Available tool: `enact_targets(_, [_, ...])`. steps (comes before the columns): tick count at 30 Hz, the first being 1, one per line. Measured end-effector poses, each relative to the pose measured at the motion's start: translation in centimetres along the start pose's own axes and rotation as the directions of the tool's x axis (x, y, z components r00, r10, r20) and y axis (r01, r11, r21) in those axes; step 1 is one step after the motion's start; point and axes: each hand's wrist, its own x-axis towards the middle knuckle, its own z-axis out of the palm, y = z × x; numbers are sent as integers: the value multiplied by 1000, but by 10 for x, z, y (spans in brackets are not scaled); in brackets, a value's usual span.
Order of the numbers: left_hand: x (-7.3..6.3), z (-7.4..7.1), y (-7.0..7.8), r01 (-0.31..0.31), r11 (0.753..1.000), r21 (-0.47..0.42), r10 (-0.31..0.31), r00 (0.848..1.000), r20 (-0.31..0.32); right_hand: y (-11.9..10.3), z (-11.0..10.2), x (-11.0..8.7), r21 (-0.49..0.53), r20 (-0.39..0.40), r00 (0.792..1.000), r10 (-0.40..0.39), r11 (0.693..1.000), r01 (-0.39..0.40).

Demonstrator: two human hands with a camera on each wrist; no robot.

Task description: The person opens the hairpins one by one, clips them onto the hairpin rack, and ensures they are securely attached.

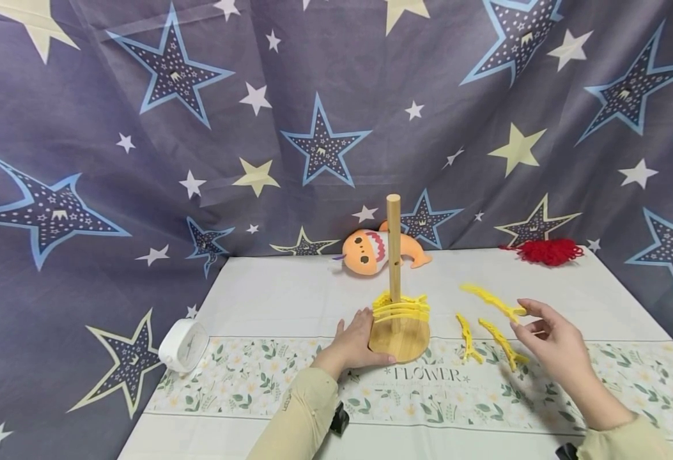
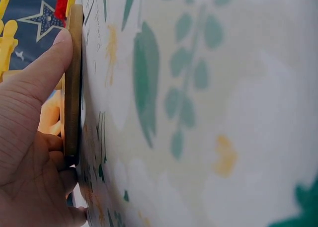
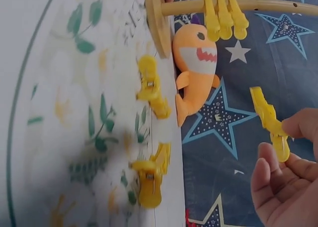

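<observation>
A wooden stand (image 1: 394, 249) with a round base and an upright post rises from the table. Several yellow clips (image 1: 402, 311) sit around the lower post, just above the base. My left hand (image 1: 352, 343) grips the base's left rim; in the left wrist view the thumb lies along the base edge (image 2: 73, 88). At the right, my right hand (image 1: 557, 342) pinches a long yellow plastic clip (image 3: 272, 125) by its handle end, off the table. Two more such clips, a left one (image 1: 467, 338) and a right one (image 1: 503, 343), lie between the stand and this hand; springs show on them.
An orange plush shark (image 1: 365, 252) lies behind the stand against the star-patterned curtain. A bundle of red yarn (image 1: 551, 252) is at the back right. On the left edge stands a white clock (image 1: 183, 345). A floral runner (image 1: 255, 377) crosses the white table.
</observation>
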Motion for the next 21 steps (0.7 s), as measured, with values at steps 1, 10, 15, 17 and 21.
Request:
enact_targets(1, [0,0,0,1,1000,-1,-1,1000,1,-1,1,0,16,-3,1000,-1,1000,1])
enact_targets(10, [1,1,0,2,1000,-3,-2,1000,0,-9,11,2,121,-23,996,-87,989,90])
enact_targets(15, [1,1,0,5,1000,1,-5,1000,4,-13,15,5,149,-18,991,-133,980,135])
enact_targets(17, [1,1,0,6,1000,-2,-6,1000,5,-15,16,5,150,-18,990,-143,978,144])
enact_targets(21, [0,1,1,6,1000,-1,-6,1000,8,-18,19,6,141,-21,987,-160,977,162])
